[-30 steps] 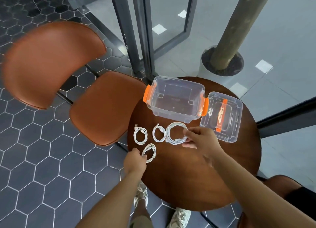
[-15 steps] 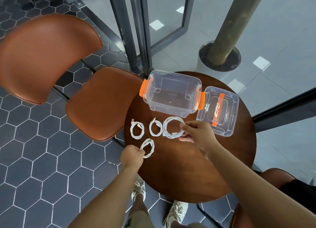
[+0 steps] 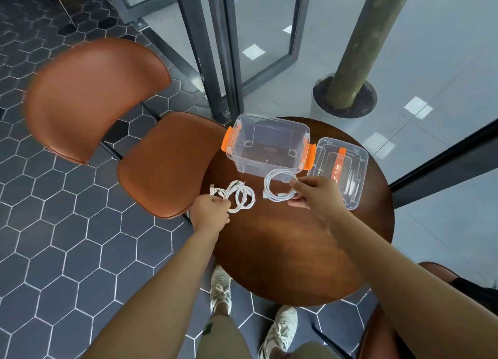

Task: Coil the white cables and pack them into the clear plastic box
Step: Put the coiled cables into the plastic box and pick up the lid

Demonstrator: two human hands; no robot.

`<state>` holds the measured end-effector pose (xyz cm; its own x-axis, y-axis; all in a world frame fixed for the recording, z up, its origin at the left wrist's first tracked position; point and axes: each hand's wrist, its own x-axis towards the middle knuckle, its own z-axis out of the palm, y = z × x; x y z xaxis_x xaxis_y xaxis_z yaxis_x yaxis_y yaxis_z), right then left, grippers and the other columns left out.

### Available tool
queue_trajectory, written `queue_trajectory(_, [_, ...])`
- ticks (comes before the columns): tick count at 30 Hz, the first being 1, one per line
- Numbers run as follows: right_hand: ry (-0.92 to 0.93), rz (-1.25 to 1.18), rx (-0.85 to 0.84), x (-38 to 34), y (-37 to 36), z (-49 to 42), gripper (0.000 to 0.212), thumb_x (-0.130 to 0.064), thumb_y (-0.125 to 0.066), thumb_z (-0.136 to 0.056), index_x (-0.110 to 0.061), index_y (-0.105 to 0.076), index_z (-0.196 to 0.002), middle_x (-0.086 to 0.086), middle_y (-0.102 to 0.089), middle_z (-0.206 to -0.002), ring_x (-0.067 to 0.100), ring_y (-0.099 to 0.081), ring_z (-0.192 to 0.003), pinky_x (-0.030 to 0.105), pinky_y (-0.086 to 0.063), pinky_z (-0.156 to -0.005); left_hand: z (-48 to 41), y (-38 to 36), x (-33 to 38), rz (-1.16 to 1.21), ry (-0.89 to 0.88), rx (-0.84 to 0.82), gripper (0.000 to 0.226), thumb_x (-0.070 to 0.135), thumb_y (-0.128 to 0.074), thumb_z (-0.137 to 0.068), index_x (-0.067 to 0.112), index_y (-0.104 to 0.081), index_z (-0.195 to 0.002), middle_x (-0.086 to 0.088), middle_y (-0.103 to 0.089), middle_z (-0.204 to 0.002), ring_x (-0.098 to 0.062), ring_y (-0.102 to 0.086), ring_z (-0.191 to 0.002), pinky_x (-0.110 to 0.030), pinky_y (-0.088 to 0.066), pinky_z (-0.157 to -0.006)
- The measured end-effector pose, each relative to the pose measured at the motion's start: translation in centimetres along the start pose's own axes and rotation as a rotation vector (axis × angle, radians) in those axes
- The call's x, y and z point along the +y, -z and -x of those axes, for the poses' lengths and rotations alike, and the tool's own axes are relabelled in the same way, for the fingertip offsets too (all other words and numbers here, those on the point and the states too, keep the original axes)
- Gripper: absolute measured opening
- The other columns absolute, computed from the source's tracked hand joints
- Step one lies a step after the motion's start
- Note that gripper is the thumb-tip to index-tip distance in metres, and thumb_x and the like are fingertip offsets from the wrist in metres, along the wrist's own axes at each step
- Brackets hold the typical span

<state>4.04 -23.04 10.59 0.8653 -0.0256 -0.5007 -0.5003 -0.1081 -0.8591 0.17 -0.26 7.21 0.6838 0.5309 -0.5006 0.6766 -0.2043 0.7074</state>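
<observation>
Right hand point(image 3: 315, 197) pinches the big coil point(image 3: 279, 184) just in front of the box point(image 3: 266, 145); left hand point(image 3: 213, 206) is closed on the small coils point(image 3: 238, 197) at the table point(image 3: 283, 251) edge. All cables look coiled, box empty, so packing is all that's left.

Round dark wooden table point(image 3: 283, 251) before me; brown leather chair point(image 3: 107, 110) at its left on hexagon-tiled floor point(image 3: 54, 251); potted trunk point(image 3: 358, 62) beyond; my pale sneakers point(image 3: 280, 329) below the table edge.
</observation>
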Motion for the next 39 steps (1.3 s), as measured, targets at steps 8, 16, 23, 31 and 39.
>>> queue_trajectory(8, [0.042, 0.082, 0.07, -3.3, 0.5, -2.3, 0.018, -0.02, -0.071, -0.093, -0.005, -0.077, -0.101, 0.012, -0.077, -0.084, 0.021, -0.078, -0.072, 0.036, -0.064, -0.08, -3.2, 0.5, 7.3, -0.095, -0.164, -0.013, 0.014, 0.016, -0.068, -0.079, 0.018, -0.068, -0.065, -0.006, -0.072, -0.061, -0.024, -0.074, -0.057, -0.045, -0.064, -0.069])
queue_trajectory(16, [0.012, 0.111, 0.245, -6.2, -1.7, -7.5, 0.01, -0.017, -0.072, -0.091, -0.012, -0.078, -0.084, 0.012, -0.077, -0.078, 0.03, -0.077, -0.075, 0.049, -0.062, -0.085, -11.0, -1.5, 13.2, -0.488, -0.428, -0.11, 0.017, 0.021, -0.066, -0.087, 0.01, -0.069, -0.074, -0.002, -0.063, -0.066, -0.023, -0.063, -0.064, -0.026, -0.042, -0.052])
queue_trajectory(23, [-0.072, 0.276, 0.38, -6.0, -2.1, -11.3, 0.02, -0.019, -0.072, -0.09, -0.019, -0.073, -0.07, -0.001, -0.073, -0.059, 0.017, -0.075, -0.06, 0.041, -0.064, -0.076, -15.2, -5.8, 15.3, -0.854, -0.665, -0.259, 0.018, 0.017, -0.066, -0.093, 0.007, -0.072, -0.106, -0.011, -0.074, -0.1, -0.03, -0.072, -0.09, -0.034, -0.06, -0.074])
queue_trajectory(31, [0.004, 0.977, 0.196, -5.9, -3.2, -15.7, 0.025, -0.022, -0.054, -0.097, -0.01, -0.076, -0.09, 0.004, -0.073, -0.077, 0.021, -0.067, -0.068, 0.026, -0.051, -0.055, -15.6, -10.5, 15.1, -1.096, -0.801, -0.383, 0.026, -0.004, -0.052, -0.096, 0.006, -0.065, -0.116, -0.012, -0.068, -0.11, -0.027, -0.066, -0.103, -0.031, -0.053, -0.085])
queue_trajectory(39, [0.032, 1.31, -0.04, -5.8, -5.4, -18.9, 0.014, -0.001, -0.058, -0.089, -0.002, -0.07, -0.096, 0.017, -0.072, -0.099, 0.033, -0.07, -0.092, 0.033, -0.049, -0.067, -17.5, -12.5, 13.6, -1.097, -0.778, -0.42, 0.03, -0.005, -0.043, -0.099, 0.005, -0.065, -0.116, -0.011, -0.067, -0.111, -0.025, -0.065, -0.104, -0.029, -0.051, -0.084])
